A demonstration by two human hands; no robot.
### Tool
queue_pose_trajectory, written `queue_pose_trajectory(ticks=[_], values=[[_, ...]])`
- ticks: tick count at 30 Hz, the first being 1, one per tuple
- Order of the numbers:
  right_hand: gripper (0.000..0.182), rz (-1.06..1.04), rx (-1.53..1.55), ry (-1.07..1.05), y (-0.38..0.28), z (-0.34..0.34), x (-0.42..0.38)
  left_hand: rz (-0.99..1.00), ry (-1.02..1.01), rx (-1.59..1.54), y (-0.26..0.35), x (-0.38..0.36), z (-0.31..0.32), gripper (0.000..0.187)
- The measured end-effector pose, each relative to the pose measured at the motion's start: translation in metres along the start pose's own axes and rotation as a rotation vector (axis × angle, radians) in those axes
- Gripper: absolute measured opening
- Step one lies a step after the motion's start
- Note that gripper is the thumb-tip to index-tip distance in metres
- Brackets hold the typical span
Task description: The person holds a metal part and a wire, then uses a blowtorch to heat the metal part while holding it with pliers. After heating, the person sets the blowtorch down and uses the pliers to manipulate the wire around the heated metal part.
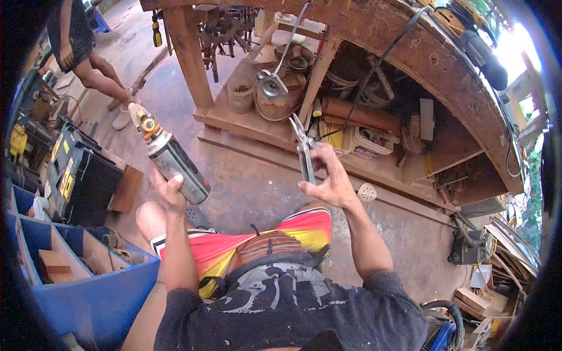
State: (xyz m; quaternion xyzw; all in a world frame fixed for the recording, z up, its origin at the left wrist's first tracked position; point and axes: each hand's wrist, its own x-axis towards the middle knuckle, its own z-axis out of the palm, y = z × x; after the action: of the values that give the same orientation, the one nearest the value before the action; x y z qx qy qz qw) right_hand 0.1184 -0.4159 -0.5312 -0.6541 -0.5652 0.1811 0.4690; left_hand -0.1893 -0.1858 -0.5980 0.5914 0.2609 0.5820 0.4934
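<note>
My left hand is wrapped round a gas canister with a brass-and-orange torch head on top. The canister tilts up and to the left. In my right hand are metal pliers, gripped by the handles with the narrow jaws pointing up. The pliers and the canister are well apart, both held above the floor in front of my knees. Most of the fingers behind the canister are hidden.
A wooden workbench curves across the front, with buckets and clutter on its lower shelf. Left are a blue compartment bin and a black toolbox. Another person stands at upper left. Scrap wood lies at right.
</note>
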Motion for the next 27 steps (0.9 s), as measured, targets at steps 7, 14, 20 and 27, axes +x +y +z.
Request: queue_pose_trajectory(ticks=[7, 14, 20, 27], values=[[0.06, -0.058, -0.067, 0.013, -0.004, -0.005, 0.027, 0.019, 0.009, 0.037, -0.003, -0.002, -0.007, 0.083], [0.058, -0.015, -0.061, -0.005, -0.014, -0.005, 0.035, 0.028, 0.003, 0.103, -0.003, -0.004, -0.007, 0.082], [0.055, -0.119, -0.092, 0.054, -0.013, -0.002, 0.042, 0.026, 0.006, 0.081, 0.0, -0.004, -0.004, 0.081], [0.053, -0.039, -0.154, 0.004, -0.018, -0.009, 0.046, 0.037, 0.007, 0.068, 0.003, -0.005, -0.003, 0.084]])
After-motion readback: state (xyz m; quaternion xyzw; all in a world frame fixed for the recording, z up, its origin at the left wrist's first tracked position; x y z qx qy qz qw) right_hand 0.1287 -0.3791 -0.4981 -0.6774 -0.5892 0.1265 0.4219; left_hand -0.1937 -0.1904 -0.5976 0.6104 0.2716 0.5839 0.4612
